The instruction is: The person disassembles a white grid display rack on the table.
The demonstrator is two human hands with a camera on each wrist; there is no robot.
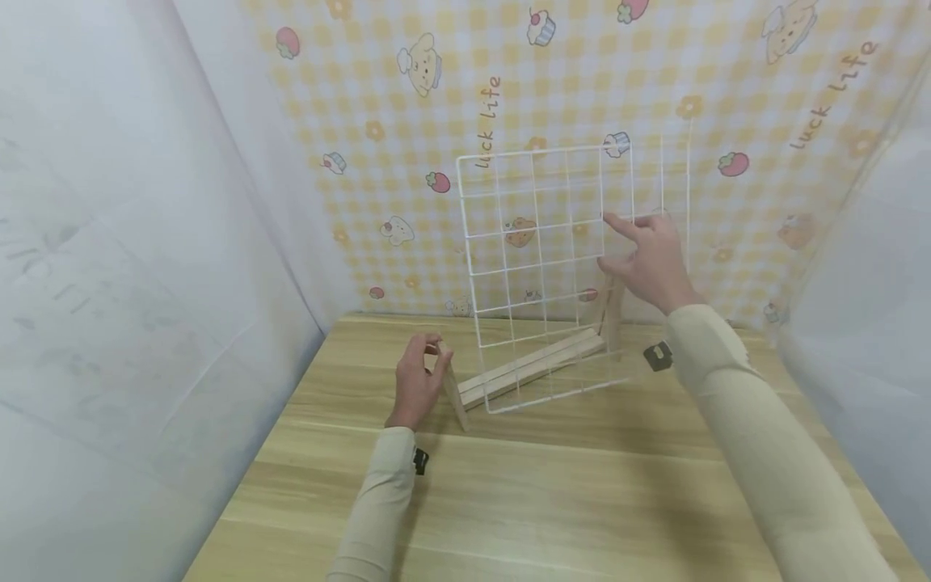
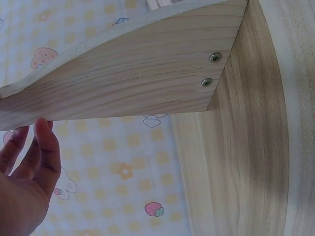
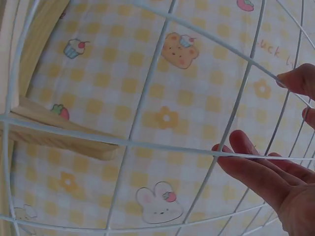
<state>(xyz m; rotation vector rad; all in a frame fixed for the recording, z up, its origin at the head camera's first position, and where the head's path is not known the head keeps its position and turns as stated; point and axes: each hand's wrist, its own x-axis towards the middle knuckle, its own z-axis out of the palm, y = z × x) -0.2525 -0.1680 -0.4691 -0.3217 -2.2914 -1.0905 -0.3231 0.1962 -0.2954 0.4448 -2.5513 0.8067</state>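
In the head view, my left hand (image 1: 420, 380) holds the upper end of the left side board of a light wooden stand (image 1: 534, 366). The left wrist view shows fingertips pinching the edge of that side board (image 2: 133, 69), which has two metal screws (image 2: 215, 57) near its base. My right hand (image 1: 658, 259) grips a white wire grid panel (image 1: 471, 273) towards its right side. It is held upright and slightly tilted, in front of the stand. Close up, the thumb (image 3: 298, 81) lies on one wire and the fingers are at another wire below.
The stand rests on a wood-grain table (image 1: 553, 493), towards its back. Behind hangs a yellow checked cloth (image 1: 393, 162) with cartoon prints. White sheets (image 1: 131, 242) close off both sides. Each wrist wears a small black device (image 1: 658, 356).
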